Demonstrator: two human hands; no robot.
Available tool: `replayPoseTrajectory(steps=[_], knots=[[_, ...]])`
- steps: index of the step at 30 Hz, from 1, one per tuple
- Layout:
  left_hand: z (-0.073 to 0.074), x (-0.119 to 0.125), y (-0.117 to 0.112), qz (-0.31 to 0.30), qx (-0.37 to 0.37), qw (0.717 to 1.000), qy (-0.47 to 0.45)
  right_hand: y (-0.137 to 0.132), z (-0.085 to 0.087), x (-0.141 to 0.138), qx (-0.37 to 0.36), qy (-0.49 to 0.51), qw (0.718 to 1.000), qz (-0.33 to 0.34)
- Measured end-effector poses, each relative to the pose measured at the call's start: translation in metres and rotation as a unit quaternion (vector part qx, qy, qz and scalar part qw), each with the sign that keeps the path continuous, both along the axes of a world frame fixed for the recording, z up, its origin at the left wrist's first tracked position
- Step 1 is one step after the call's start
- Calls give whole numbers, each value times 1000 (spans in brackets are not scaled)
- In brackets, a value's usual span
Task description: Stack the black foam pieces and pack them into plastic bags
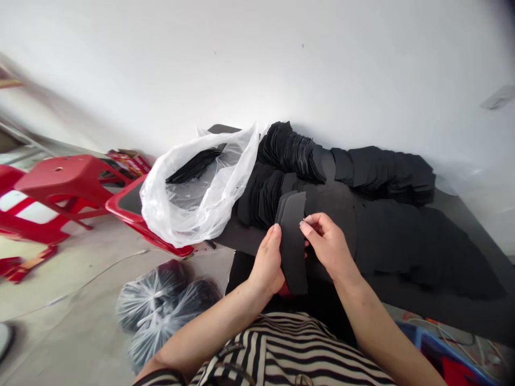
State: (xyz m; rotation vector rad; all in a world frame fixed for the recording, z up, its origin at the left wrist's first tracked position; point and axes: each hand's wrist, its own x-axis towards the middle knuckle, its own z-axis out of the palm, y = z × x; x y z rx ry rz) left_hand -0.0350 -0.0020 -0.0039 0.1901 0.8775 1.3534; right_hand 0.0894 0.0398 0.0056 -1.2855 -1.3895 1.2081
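Note:
My left hand [267,262] grips a small stack of flat black cut pieces [292,236], held upright in front of my striped top. My right hand [328,241] pinches the right edge of the same stack with thumb and fingers closed on it. Behind the hands lie piles of more black cut pieces [341,166] on a black sheet [422,252] covering the work surface. To the left, an open clear plastic bag [209,198] holds several black pieces [193,166] and rests on a red stool.
Red plastic stools [60,187] stand at the left on a concrete floor. Two tied clear bags [161,305] full of dark pieces lie on the floor near my left elbow. A white wall [281,64] runs behind. A blue crate with cables [442,348] shows at lower right.

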Motion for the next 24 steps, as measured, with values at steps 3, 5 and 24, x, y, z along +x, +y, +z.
replayPoseTrajectory(steps=[3, 5, 24], knots=[[2, 3, 0, -22, -15, 999, -22, 0, -5, 5, -40, 57, 997, 15], [2, 6, 0, -29, -18, 999, -29, -1, -7, 9, -18, 50, 999, 4], [-2, 29, 4, -46, 103, 993, 20, -31, -1, 31, 243, -283, 927, -43]])
